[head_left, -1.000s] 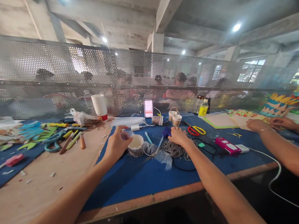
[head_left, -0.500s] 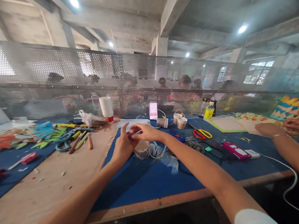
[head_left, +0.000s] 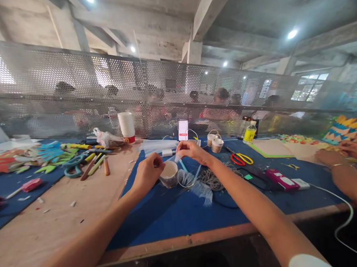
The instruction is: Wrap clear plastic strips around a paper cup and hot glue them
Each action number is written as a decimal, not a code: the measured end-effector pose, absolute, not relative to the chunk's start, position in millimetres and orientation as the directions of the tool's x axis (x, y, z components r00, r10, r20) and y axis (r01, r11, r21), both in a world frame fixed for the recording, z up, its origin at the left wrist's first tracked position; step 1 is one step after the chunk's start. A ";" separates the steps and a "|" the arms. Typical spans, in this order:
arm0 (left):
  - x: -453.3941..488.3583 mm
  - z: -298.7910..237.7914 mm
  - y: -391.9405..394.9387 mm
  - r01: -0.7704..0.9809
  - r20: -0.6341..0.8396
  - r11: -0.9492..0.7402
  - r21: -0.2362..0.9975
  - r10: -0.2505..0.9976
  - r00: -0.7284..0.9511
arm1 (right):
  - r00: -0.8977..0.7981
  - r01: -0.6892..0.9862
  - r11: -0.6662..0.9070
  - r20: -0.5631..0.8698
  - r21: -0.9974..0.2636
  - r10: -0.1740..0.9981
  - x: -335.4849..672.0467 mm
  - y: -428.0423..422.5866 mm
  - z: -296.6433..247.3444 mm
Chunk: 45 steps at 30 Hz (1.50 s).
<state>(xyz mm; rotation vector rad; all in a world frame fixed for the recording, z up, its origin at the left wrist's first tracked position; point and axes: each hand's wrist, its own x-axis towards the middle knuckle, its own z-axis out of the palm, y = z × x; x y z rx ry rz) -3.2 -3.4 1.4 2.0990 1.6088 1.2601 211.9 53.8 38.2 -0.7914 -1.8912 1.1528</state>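
You are in a big grey room, behind a metal screen [head_left: 126, 76] full of tiny holes, and your bench [head_left: 35, 222] has a blue mat [head_left: 159, 221] on it. On the far left are cut-out shapes [head_left: 51, 151] in red, blue and green. Next come teal scissors [head_left: 73, 171], some hand tools [head_left: 106, 167], a plastic bag [head_left: 106, 138] and a tall stack of paper cups [head_left: 126, 124].

Your left hand [head_left: 152, 169] is at the left side of the wrapped cup [head_left: 169, 183]. Its fingers curl in, but I can't tell if they are closed or holding anything. The cup stands upright on the mat between your hands, its top open. Your right hand [head_left: 191, 151] pinches a little scrap of clear film [head_left: 177, 157] near the cup's right rim. It looks like you are working on that film. I think the next move needs a soft pinch and a steady cup.

A frayed clear strip [head_left: 204, 192] and a messy heap of grey string [head_left: 210, 180] lie close by, and they could catch on your fingers. Further right are two small buckets [head_left: 217, 145], red and yellow scissors [head_left: 242, 159], a yellow bottle [head_left: 250, 134] and a pink box [head_left: 281, 179]. Another person's hands [head_left: 326, 156] are well apart from yours.
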 end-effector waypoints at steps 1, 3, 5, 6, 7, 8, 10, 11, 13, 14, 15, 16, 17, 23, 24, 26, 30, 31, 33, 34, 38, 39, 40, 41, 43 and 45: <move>-2.9 2.2 -4.0 0.691 0.494 -0.384 0.613 0.868 0.045 | -0.509 0.128 0.409 0.294 -0.904 0.809 216.3 53.5 36.8; -2.2 3.0 -4.8 0.678 0.496 -0.395 0.620 0.867 0.051 | -0.523 0.164 0.446 0.306 -0.880 0.796 222.0 51.8 34.1; -1.6 3.0 -5.1 0.666 0.495 -0.402 0.629 0.867 0.056 | -0.534 0.212 0.494 0.323 -0.843 0.781 223.5 49.0 31.4; -1.4 2.9 -5.2 0.663 0.494 -0.403 0.631 0.868 0.058 | -0.531 0.236 0.516 0.335 -0.823 0.778 222.9 47.6 29.9; -1.1 2.8 -5.3 0.664 0.491 -0.403 0.630 0.869 0.061 | -0.524 0.260 0.538 0.350 -0.802 0.776 221.8 46.2 28.4; -1.0 2.7 -5.4 0.667 0.489 -0.402 0.628 0.870 0.063 | -0.513 0.284 0.558 0.368 -0.780 0.775 220.3 45.1 26.7; -0.7 2.4 -5.4 0.677 0.495 -0.406 0.614 0.866 0.070 | -0.487 0.336 0.591 0.402 -0.733 0.775 217.1 43.4 23.2; -0.6 2.2 -5.3 0.684 0.505 -0.412 0.603 0.860 0.072 | -0.478 0.367 0.605 0.415 -0.707 0.774 215.8 42.8 21.6; -0.6 1.3 -4.6 0.694 0.535 -0.430 0.577 0.842 0.076 | -0.468 0.423 0.622 0.430 -0.659 0.772 214.0 41.9 19.3; -0.7 0.6 -4.1 0.697 0.548 -0.439 0.567 0.833 0.078 | -0.469 0.445 0.627 0.430 -0.640 0.772 213.6 41.4 18.8; -0.9 -0.2 -3.5 0.696 0.557 -0.446 0.562 0.827 0.080 | -0.473 0.461 0.629 0.427 -0.626 0.771 213.4 40.7 18.8; -1.1 -1.0 -2.9 0.693 0.559 -0.453 0.561 0.825 0.086 | -0.479 0.474 0.629 0.420 -0.616 0.771 213.5 39.9 19.3; -1.3 -1.9 -2.2 0.687 0.558 -0.460 0.563 0.825 0.094 | -0.483 0.486 0.624 0.407 -0.612 0.775 213.6 39.0 20.3; -1.6 -3.1 0.2 0.674 0.547 -0.469 0.570 0.829 0.114 | -0.446 0.603 0.533 0.303 -0.594 0.842 214.8 31.8 26.1; -1.2 -2.5 0.0 0.671 0.546 -0.471 0.573 0.830 0.115 | -0.440 0.621 0.528 0.299 -0.579 0.846 215.0 31.2 25.9; -0.1 -1.0 -0.6 0.659 0.543 -0.474 0.583 0.831 0.118 | -0.442 0.641 0.536 0.307 -0.549 0.843 215.2 31.1 24.3; 1.2 0.9 0.2 0.679 0.546 -0.472 0.562 0.829 0.124 | -0.450 0.647 0.550 0.317 -0.528 0.835 216.2 33.0 20.7; 0.9 1.1 1.2 0.690 0.544 -0.466 0.554 0.830 0.125 | -0.453 0.646 0.548 0.310 -0.532 0.836 216.5 33.2 20.4; -0.5 2.0 3.7 0.707 0.532 -0.452 0.544 0.838 0.126 | -0.461 0.643 0.542 0.292 -0.541 0.838 217.0 33.2 20.9; -1.4 2.9 5.0 0.717 0.521 -0.444 0.537 0.843 0.132 | -0.466 0.641 0.542 0.286 -0.544 0.837 217.1 32.9 21.4; -4.6 9.0 10.0 0.764 0.485 -0.442 0.470 0.853 0.195 | -0.480 0.636 0.553 0.284 -0.539 0.830 216.7 31.8 23.0; -5.0 10.7 11.4 0.775 0.482 -0.447 0.446 0.850 0.213 | -0.481 0.636 0.555 0.286 -0.536 0.829 216.5 31.7 23.0; -5.2 12.1 13.0 0.783 0.480 -0.453 0.426 0.847 0.229 | -0.480 0.637 0.555 0.289 -0.534 0.828 216.4 31.6 22.9; -5.4 13.3 14.8 0.789 0.479 -0.458 0.410 0.844 0.242 | -0.476 0.638 0.555 0.292 -0.534 0.829 216.4 31.4 22.7; -5.8 14.8 18.4 0.789 0.472 -0.475 0.389 0.839 0.273 | -0.473 0.637 0.556 0.298 -0.534 0.829 216.6 30.8 22.7; -6.4 15.6 21.4 0.783 0.463 -0.496 0.375 0.832 0.305 | -0.474 0.639 0.557 0.299 -0.531 0.828 216.8 29.8 23.3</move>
